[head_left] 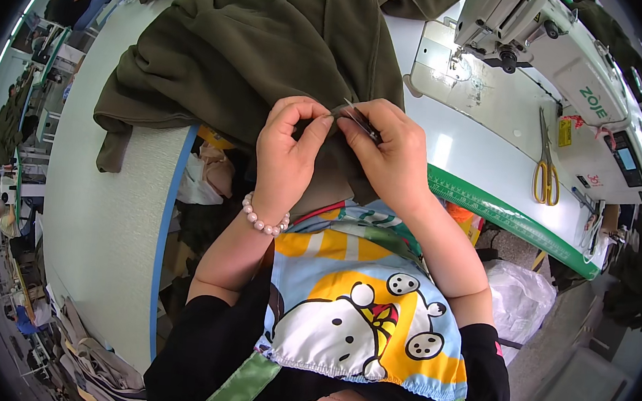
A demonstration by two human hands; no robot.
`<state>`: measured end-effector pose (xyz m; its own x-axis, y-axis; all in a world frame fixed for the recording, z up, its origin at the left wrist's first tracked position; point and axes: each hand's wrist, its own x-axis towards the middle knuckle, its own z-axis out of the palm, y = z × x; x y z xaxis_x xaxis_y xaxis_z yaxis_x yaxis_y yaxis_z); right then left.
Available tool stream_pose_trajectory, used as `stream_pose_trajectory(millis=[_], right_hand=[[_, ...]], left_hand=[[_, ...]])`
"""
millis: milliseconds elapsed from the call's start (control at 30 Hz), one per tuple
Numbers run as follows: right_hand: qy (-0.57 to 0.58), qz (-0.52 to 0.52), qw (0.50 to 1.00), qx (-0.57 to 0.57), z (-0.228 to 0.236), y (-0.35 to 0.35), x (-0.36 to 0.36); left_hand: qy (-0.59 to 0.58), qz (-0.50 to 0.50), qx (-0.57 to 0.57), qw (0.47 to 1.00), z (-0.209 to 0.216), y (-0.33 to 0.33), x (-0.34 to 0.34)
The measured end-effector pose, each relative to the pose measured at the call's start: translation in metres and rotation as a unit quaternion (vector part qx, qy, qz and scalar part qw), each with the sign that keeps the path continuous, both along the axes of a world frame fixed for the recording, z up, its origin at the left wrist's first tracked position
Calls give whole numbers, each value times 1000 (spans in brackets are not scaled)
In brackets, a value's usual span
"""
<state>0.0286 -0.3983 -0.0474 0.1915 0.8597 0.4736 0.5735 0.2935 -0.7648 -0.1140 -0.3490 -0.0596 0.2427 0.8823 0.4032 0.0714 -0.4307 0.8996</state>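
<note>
Pinching the edge of an olive-brown garment (227,47): left hand (288,152), grip narrow, thumb against forefinger, beaded bracelet (261,224) at wrist; right hand (391,157), just beside it, grip narrow around a slim pointed metal tool (364,122), exact kind unclear; garment lying in folds across the pale surface (98,212), beyond the hands, part hanging below them; to the right, white sewing machine (584,74), yellow-handled scissors (545,178), green ruler strip (510,215) along the front edge
</note>
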Motion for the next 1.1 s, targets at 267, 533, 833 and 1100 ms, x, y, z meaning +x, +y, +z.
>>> stream_pose_trajectory(millis=[267,533,833,1100], right_hand=[[176,62,974,-129,6,0,4],[127,-5,992,-25,-1,-5,-1],[312,152,924,-164,3,-35,-9],[321,120,920,-189,4,-32,-4]], left_hand=[[44,-26,-45,998,5,-6,-2],[1,-41,-66,997,5,-4,2],[-43,-67,-102,992,9,-5,3],[-52,-81,-111,989,7,-5,3]])
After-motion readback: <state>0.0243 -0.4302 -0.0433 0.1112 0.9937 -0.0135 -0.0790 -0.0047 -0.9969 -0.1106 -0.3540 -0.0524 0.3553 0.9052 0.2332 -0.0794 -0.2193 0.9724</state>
